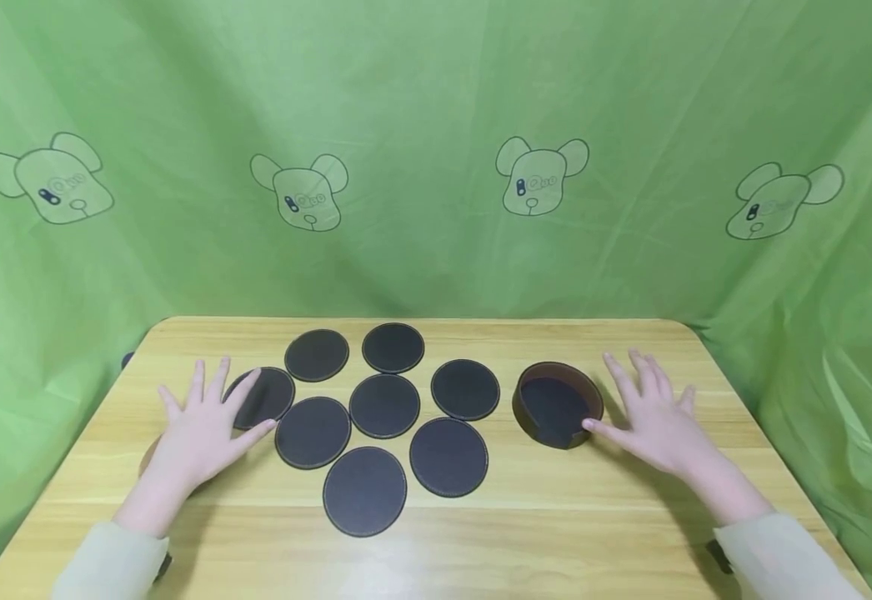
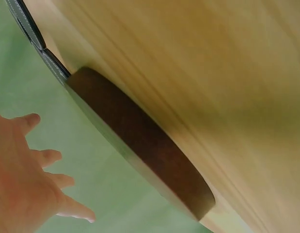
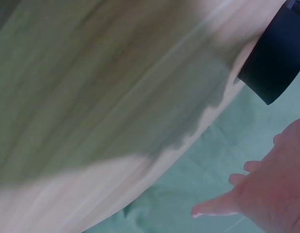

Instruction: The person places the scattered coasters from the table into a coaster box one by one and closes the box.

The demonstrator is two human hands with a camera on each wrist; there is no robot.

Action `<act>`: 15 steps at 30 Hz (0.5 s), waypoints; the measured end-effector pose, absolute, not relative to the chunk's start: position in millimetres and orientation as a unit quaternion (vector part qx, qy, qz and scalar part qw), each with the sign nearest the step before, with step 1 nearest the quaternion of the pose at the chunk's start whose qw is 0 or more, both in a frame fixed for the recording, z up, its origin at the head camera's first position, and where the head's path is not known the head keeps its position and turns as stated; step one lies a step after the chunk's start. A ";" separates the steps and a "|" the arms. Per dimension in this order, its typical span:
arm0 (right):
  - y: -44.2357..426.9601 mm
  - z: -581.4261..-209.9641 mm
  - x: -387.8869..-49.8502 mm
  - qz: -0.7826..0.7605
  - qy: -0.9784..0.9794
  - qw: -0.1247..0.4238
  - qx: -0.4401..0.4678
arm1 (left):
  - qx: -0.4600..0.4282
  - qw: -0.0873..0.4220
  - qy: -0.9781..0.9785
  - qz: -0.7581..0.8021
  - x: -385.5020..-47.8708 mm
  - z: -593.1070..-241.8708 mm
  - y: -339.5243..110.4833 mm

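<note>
My left hand (image 1: pixel 199 437), fingers spread, hovers over the left side of the table and holds nothing. Beneath it is a round brown piece with a low wall (image 2: pixel 142 136), mostly covered by the hand in the head view. Several round black coasters with stitched edges, one of them a front coaster (image 1: pixel 364 492), lie flat across the middle. The leftmost coaster (image 1: pixel 267 400) is partly behind the left fingers. My right hand (image 1: pixel 661 425) is spread beside a round coaster holder (image 1: pixel 522 412), dark inside with a notch in its front wall. Its thumb overlaps the holder's rim; contact is unclear.
The wooden table (image 1: pixel 526 533) has rounded far corners. A green curtain (image 1: pixel 421 250) with printed mouse-like heads hangs behind and at both sides. A small dark object (image 1: pixel 127 359) shows at the table's left edge.
</note>
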State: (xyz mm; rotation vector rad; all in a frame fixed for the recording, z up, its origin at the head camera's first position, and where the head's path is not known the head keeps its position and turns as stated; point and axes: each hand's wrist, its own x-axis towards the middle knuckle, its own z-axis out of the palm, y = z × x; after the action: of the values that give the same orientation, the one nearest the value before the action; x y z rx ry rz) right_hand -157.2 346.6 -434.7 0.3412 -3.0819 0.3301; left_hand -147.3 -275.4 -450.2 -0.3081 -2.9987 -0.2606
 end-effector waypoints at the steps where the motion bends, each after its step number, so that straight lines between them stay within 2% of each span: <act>1: 345.9 -434.8 -157.5 0.108 -0.988 0.012 0.114 | -0.103 0.056 -0.989 -0.085 -148.4 -451.0 -276.7; 6: 343.6 -438.1 -160.3 0.133 -0.981 0.011 0.142 | -0.111 0.052 -0.989 -0.079 -153.6 -451.5 -283.1; 15: 342.1 -444.0 -165.0 0.277 -0.946 -0.032 0.165 | -0.139 0.069 -0.986 -0.064 -164.0 -455.6 -292.9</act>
State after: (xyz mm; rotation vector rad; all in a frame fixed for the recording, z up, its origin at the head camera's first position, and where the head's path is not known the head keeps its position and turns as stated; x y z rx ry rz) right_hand -165.0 342.1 -444.0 0.5282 -3.0351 0.8884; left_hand -164.0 -292.9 -455.6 -0.4182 -2.9687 -0.1928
